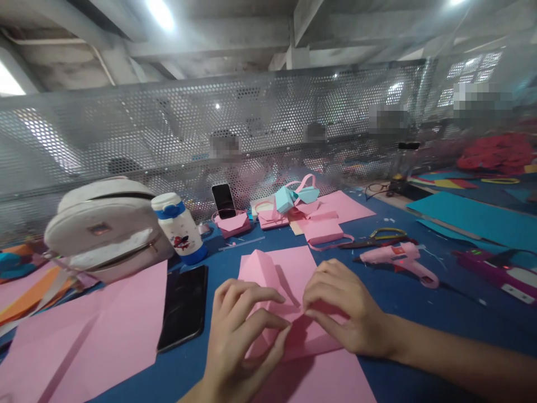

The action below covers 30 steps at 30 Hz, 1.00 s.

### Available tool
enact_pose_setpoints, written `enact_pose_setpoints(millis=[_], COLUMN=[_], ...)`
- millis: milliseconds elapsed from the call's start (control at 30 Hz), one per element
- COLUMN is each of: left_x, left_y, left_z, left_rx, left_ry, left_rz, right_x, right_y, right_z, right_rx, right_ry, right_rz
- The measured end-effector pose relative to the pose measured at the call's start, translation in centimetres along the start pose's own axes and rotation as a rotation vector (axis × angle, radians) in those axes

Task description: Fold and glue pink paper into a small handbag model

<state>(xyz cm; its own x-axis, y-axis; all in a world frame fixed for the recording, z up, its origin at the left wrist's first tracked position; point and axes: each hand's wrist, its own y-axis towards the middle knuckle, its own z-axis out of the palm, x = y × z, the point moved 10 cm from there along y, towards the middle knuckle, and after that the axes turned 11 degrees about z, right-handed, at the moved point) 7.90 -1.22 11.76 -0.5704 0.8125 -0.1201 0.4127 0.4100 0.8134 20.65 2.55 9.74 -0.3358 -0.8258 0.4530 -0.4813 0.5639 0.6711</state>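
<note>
A folded pink paper piece (262,271) stands partly raised on the blue table, over flat pink sheets (302,260). My left hand (245,324) is on its near left side, thumb and forefinger pinched at a paper edge. Close beside it, my right hand (346,308) has its fingertips pressed together on the same paper's right part. The fingers hide some of the folds between them. To the right of my right hand lies a pink glue gun (394,256), with scissors (373,242) just behind it.
A black phone (183,308) and a large pink sheet (109,324) lie at the left. Behind stand a water bottle (178,226), a white backpack (104,224) and small pink paper bags (323,229). Blue sheets (474,218) lie right, and a perforated metal screen (260,123) closes the back.
</note>
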Motion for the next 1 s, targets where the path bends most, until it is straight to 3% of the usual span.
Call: enact_pose_setpoints(millis=[267,633,1000], left_x=[-0.1,0.0,-0.3], left_y=[-0.2,-0.6,-0.1], left_z=[0.2,0.8,0.2], left_rx=[0.068,0.101,-0.006], left_ry=[0.038,0.04,0.024], left_rz=[0.023,0.025,0.01], right_x=[-0.6,1.0,0.3], right_y=[0.1,0.0,0.0], right_z=[-1.0,0.3,0.8], right_rx=[-0.083,-0.006,0.001], right_ry=[0.144,0.052,0.086], right_rz=[0.081,0.034,0.066])
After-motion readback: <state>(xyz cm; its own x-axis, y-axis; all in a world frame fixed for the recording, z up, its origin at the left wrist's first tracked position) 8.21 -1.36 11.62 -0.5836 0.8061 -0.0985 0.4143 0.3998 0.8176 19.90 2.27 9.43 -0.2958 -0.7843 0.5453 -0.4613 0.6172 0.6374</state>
